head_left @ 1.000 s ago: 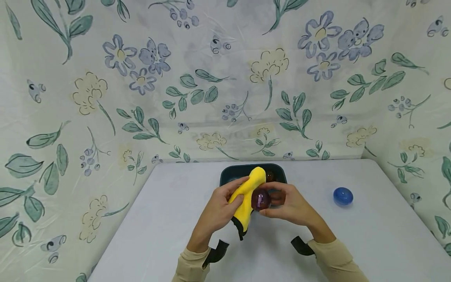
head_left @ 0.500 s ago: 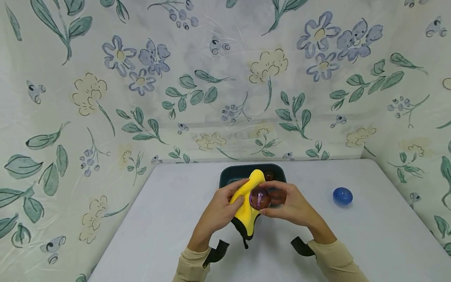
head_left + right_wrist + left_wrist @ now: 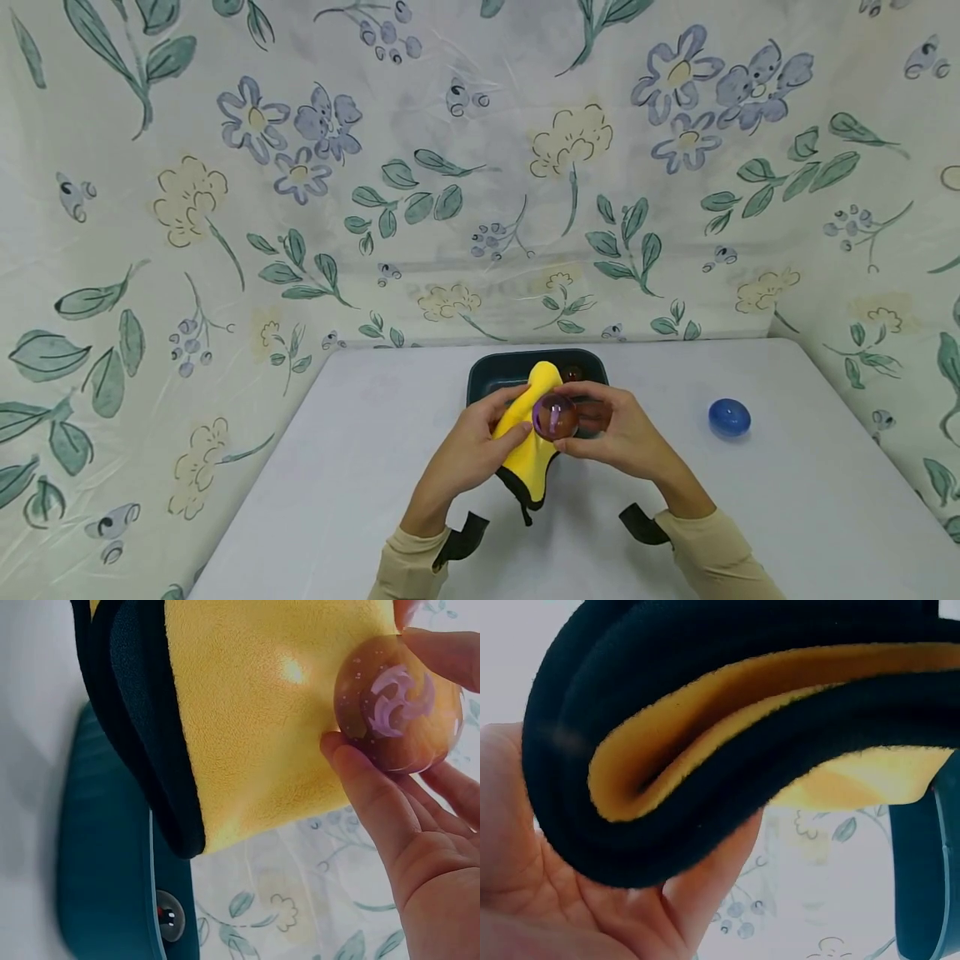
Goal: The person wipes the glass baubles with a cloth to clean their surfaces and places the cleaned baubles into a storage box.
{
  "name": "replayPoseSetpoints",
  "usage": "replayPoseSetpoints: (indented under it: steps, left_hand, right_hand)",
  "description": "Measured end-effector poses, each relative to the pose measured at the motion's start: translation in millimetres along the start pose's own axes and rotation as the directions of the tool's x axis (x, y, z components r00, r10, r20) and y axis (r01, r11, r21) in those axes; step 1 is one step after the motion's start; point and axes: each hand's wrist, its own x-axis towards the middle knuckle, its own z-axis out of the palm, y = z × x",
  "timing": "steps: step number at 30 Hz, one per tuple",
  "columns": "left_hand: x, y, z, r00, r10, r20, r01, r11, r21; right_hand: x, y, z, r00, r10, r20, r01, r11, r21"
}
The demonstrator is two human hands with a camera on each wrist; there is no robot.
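Floral-print sheet fills the upper frame of the head view; below it we get a plain white table (image 3: pixel 360 467). At centre frame we see the left hand (image 3: pixel 468 454) curled round a yellow cloth (image 3: pixel 528 442), gripping it, and the right hand (image 3: pixel 622 433) pinching a purple ball (image 3: pixel 555 417) pressed against the cloth. Both sit just in front of a dark teal tray (image 3: pixel 487 375). A blue ball (image 3: pixel 730 417) lies on the table at right of frame, well apart.

Only the right wrist view gives us the ball's surface: glossy, translucent amber-purple, lilac swirl marks, fine speckles, thumb and fingertips (image 3: pixel 360 780) around it. It also shows the cloth's fuzzy fleece nap, a thick black edge and a small glossy dark sphere (image 3: pixel 169 916) in the tray, lower left.

The left wrist view shows only the folded black edge with yellow inside, close-up, resting on the palm.

The tray is mostly hidden behind hands and cloth. Something reddish-brown behind the cloth top in the head view; we can't resolve it.
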Motion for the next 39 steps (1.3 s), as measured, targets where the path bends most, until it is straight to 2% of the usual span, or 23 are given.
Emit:
replayPoseSetpoints:
  steps: [7, 12, 23, 34, 39]
  left_hand:
    - [0.8, -0.9, -0.8, 1.0, -0.009, -0.005, 0.009, 1.0, -0.005]
    - [0.3, -0.7, -0.7, 1.0, -0.013, 0.015, 0.014, 0.999, -0.048]
    - [-0.1, 0.6, 3.8, 1.0, -0.017, -0.005, 0.017, 0.995, -0.099]
    - [-1.7, 4.5, 4.1, 0.998, 0.001, -0.056, -0.008, 0.993, -0.118]
    - [-3.5, 8.0, 4.0, 0.996, 0.019, -0.083, -0.028, 0.993, -0.11]
  right_hand:
    - [1, 0, -1, 1.0, -0.022, -0.016, 0.022, 1.0, 0.013]
    - [1, 3, -3, 0.998, -0.031, -0.051, 0.032, 0.999, 0.012]
    - [4, 11, -7, 0.995, 0.017, -0.101, -0.012, 0.999, 0.047]
    - [4, 19, -10, 0.992, 0.003, -0.127, -0.015, 0.995, -0.095]
    - [3, 18, -11, 0.995, 0.003, -0.099, -0.012, 0.996, -0.087]
